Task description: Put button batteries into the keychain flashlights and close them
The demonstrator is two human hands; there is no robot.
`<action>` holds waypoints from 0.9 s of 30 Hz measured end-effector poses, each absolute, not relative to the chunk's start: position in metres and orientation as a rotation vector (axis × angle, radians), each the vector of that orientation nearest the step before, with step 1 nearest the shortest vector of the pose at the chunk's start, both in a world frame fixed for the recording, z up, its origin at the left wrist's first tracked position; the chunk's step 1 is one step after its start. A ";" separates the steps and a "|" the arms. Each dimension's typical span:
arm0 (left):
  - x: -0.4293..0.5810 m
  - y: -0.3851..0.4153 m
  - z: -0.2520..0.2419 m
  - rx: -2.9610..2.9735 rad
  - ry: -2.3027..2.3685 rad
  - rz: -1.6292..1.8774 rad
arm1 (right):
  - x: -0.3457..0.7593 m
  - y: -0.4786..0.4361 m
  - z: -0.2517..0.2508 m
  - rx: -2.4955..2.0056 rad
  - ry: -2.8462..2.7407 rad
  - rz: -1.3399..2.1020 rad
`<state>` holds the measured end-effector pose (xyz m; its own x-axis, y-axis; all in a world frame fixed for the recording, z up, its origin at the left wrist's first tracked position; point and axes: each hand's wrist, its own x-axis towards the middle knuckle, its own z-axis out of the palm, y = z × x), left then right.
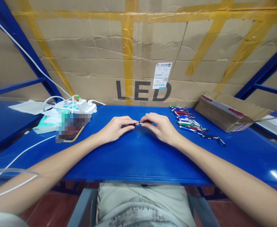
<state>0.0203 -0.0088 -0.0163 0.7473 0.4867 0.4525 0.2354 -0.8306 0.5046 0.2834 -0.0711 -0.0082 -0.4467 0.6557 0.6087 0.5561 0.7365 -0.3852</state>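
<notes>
Between my two hands, just above the middle of the blue table, is a small dark pen-like item with a silvery middle. My left hand pinches its left end between thumb and fingers. The right end is pinched by my right hand, whose fingers cover part of it. To the right lies a column of colourful metallic pens in blue, red, green, purple and white. A black pen with a loop lies at the near end of that column.
An open cardboard box sits at the back right. On the left are a phone, a white power strip with cables and a teal-and-white packet. A large cardboard sheet marked LED stands behind the table.
</notes>
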 end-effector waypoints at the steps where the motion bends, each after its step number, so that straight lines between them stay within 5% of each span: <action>1: 0.020 -0.009 -0.016 2.533 0.547 0.820 | 0.283 -0.071 -0.009 -0.908 -2.164 0.153; 9: 0.021 -0.010 -0.017 2.556 0.533 0.809 | 0.283 -0.070 -0.010 -0.929 -2.183 0.182; 27: 0.018 -0.013 -0.016 2.691 0.561 0.882 | 0.275 -0.066 -0.013 -1.057 -1.677 1.154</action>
<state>0.0185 -0.0130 -0.0158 0.7420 0.4338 0.5111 0.2796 -0.8932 0.3521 0.2753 -0.0659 -0.0134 -0.3088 0.9370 0.1633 0.1824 0.2268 -0.9567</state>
